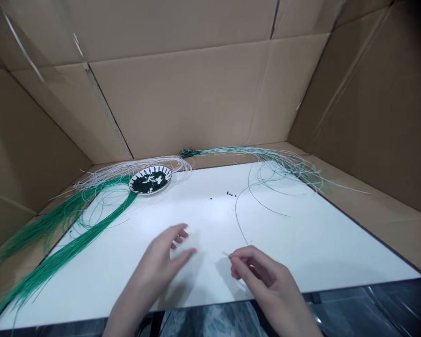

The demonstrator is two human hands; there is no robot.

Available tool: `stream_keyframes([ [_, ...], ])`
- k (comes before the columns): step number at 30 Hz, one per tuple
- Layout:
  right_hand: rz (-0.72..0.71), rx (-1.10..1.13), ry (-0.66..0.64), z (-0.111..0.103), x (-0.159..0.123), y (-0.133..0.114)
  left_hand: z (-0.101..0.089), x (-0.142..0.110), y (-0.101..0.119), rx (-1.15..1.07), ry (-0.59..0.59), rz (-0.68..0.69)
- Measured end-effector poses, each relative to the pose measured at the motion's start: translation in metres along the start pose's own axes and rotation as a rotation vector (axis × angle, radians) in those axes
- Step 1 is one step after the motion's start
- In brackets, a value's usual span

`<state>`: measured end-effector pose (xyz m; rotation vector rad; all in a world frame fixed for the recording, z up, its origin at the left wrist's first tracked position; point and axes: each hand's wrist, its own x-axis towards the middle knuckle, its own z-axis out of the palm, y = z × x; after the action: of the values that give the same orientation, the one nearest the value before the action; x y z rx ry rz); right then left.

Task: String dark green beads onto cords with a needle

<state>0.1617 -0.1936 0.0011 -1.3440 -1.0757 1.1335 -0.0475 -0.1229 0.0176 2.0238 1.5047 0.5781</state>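
Head view: 2 bare hands work over a flat white bench (pixel 312 243) set inside an opened tan cardboard box (pixel 182 93). The left hand (pixel 157 264) is open, fingers spread and lifted, holding nothing visible. The right hand (pixel 263 281) is mostly closed, thumb and forefinger pinched on a thin pale wire tip (pixel 226 254) that sticks out toward the left hand; the 2 hands are near but not touching. A thin dark curved wire (pixel 237 215) lies on the bench just ahead of the right hand; whether it joins the pinched tip cannot be told. Further off sits a round white plate with a blue-patterned rim (pixel 154 169), heaped with small dark beads (pixel 150 181). A few loose dark beads (pixel 230 194) lie on the bench. A long bundle of green strands (pixel 56 248) spreads at left, a bundle of fine white strands (pixel 133 166) arcs behind the plate, and a bundle of pale teal strands (pixel 252 152) with a dark knotted end (pixel 187 152) runs along the back. How much work is finished cannot be told from this view.
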Motion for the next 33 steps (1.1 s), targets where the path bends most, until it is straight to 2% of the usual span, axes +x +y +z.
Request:
stream_keyframes([
  [2,-0.016,0.01,0.09,-0.009,0.004,0.007,-0.001,0.015,-0.008,0.112,0.064,-0.058],
  [5,-0.006,0.08,0.137,-0.019,0.009,0.02,0.001,0.029,-0.012,0.171,0.076,-0.061],
  [9,-0.003,0.123,0.108,-0.024,0.012,0.031,0.006,0.03,-0.01,0.216,0.106,-0.056],
  [18,-0.01,0.072,0.011,-0.03,0.015,0.04,0.012,0.026,-0.013,0.244,0.17,-0.039],
  [27,-0.023,0.02,-0.024,-0.017,0.016,0.027,0.017,0.025,-0.015,0.175,0.188,0.033],
  [33,-0.001,0.013,-0.029,-0.015,0.018,0.032,0.015,0.024,-0.013,0.128,0.176,0.036],
])
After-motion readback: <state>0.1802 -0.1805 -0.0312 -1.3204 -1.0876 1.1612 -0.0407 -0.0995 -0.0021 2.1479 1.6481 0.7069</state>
